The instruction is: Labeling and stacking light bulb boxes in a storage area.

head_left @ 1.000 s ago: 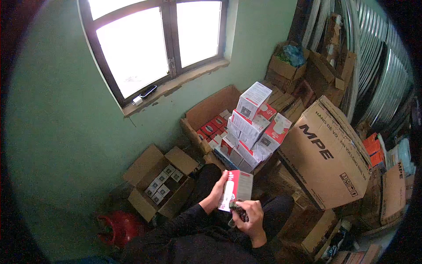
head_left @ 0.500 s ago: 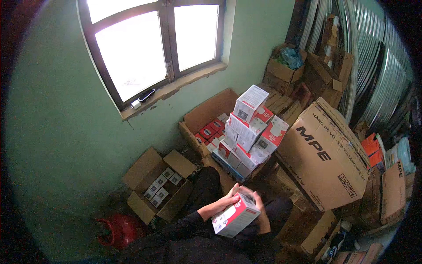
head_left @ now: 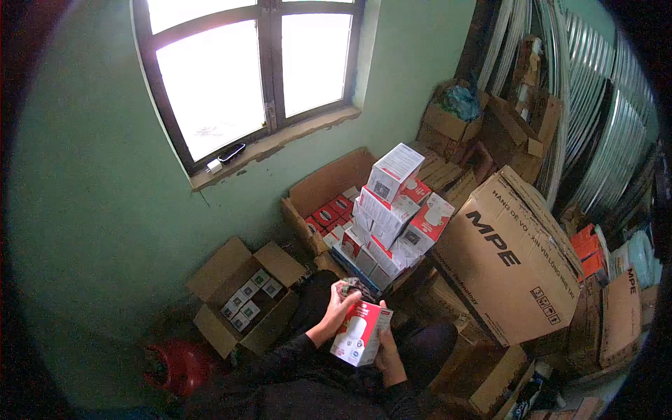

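Observation:
A red and white light bulb box [head_left: 357, 332] is held tilted over my lap, its printed bulb picture facing up. My right hand [head_left: 387, 350] grips its right side, the thumb along the edge. At the box's upper left corner is my left hand [head_left: 339, 308], closed around a crumpled dark patterned cloth [head_left: 360, 287] that lies against the box's top end. Part of the left fingers is hidden by the cloth. Just beyond my hands, a stack of similar white and red boxes [head_left: 392, 217] rises from a large open carton [head_left: 329, 173].
At left, an open carton [head_left: 224, 266] contains several small white boxes [head_left: 250, 288]; a red rounded object [head_left: 183, 367] lies near it. A big brown carton [head_left: 504, 255] leans at right. A charger [head_left: 214, 166] rests on the windowsill [head_left: 280, 140]. Long pale strips [head_left: 584, 84] stand behind.
The box has turned more upright and shifted slightly left. My left hand has moved to its top corner, and the dark cloth now shows there. The view has tilted a little.

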Available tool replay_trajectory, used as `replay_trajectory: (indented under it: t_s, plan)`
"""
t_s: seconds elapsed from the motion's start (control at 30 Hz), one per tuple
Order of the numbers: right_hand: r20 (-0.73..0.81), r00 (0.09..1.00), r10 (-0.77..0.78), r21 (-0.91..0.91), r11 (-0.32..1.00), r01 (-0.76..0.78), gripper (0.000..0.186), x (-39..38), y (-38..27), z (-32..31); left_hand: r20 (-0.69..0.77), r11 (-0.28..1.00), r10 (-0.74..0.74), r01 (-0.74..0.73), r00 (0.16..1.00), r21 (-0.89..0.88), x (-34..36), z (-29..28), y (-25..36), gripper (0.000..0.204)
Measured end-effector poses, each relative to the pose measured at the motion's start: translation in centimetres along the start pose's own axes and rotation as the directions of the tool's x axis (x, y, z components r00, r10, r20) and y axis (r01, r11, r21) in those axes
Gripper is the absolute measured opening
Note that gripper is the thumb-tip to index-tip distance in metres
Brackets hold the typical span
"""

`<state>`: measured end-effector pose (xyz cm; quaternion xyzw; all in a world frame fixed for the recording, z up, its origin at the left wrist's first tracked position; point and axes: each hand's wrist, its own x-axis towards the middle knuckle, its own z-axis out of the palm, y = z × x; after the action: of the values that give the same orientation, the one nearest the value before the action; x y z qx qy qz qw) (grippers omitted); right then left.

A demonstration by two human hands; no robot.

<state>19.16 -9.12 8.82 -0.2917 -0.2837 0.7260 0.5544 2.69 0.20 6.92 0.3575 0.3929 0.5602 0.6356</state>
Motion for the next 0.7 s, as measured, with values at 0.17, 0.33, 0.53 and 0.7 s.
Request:
replay_trajectory:
  t_s: [0.17, 0.33, 0.53, 0.7]
  plan:
    - [0.066, 0.997, 0.041, 0.17, 0.984, -0.052, 0.09, -0.9, 0.2, -1.0, -0.233, 0.977, 0.214, -0.213, 0.949, 0.03, 2.9, -0.4, 5.1, 0.013]
    - [-0.275, 0.961, 0.007, 0.132, 0.991, 0.031, 0.066, 0.1, -0.5, -1.6, 0.17, 0.864, 0.363, -0.399, 0.916, 0.308, -2.3, 2.3, 9.4, 0.042]
    - [-0.312, 0.942, -0.121, -0.157, 0.985, 0.075, 0.058, 1.4, -0.1, -1.3, 0.482, 0.315, 0.493, -0.666, 0.724, 0.676, -4.6, 5.9, 7.9, 0.048]
    - [-0.31, 0.948, -0.075, 0.045, 0.995, 0.094, 0.06, 0.6, 0.2, -2.7, 0.419, 0.371, 0.435, -0.583, 0.797, 0.723, -4.7, 5.1, 6.8, 0.049]
